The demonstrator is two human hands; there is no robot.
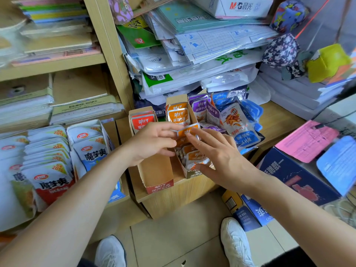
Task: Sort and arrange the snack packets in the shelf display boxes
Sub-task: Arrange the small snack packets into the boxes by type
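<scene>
While white snack packets stand packed in rows at the lower left of the frame, under shelves stacked with paper, the two hands meet at the middle over a pair of cardboard display boxes on a wooden shelf. The red display box comes first, with a few red packets upright at its back end and its front part bare. Above it the left hand reaches across, fingers curled, thumb and forefinger pinching the upper edge of one orange packet. That packet stands in the orange display box just beside the red one, in a row of more orange packets. The right hand has its fingers spread and fairly straight, fingertips touching the same packet, thumb against the front of the row. Right of this box lie loose purple packets, then blue packets. A pink sheet lies at the right edge.
</scene>
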